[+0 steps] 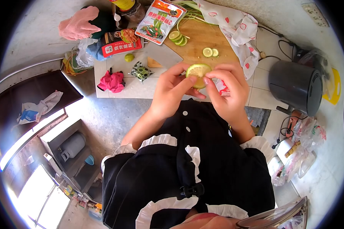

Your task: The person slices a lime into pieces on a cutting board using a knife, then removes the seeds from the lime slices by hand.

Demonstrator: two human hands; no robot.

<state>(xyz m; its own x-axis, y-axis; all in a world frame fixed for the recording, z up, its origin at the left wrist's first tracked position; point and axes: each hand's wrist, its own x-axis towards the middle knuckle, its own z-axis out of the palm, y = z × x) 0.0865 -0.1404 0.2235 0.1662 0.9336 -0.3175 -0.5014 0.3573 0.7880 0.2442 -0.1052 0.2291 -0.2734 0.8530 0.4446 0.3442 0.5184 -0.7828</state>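
Both my hands meet in front of my chest, over the counter's near edge. My left hand [172,88] pinches lime slices [198,70] between thumb and fingers, with the cut face of one turned up. From the other side, my right hand [228,84] has its thumb and fingertips closed on the same slices. Beyond them lies a wooden cutting board [202,36] with stacked lime pieces [176,37] and two small round slices [208,52]. A wide knife blade [162,55] rests across the board's left corner.
Left on the counter are a whole lime [129,57], a pink cloth [111,81], a green patterned packet [141,71] and a red packet [120,44]. A seasoning bag [160,21] lies behind the knife. A dark appliance [295,87] stands right, near a strawberry-print cloth [240,30].
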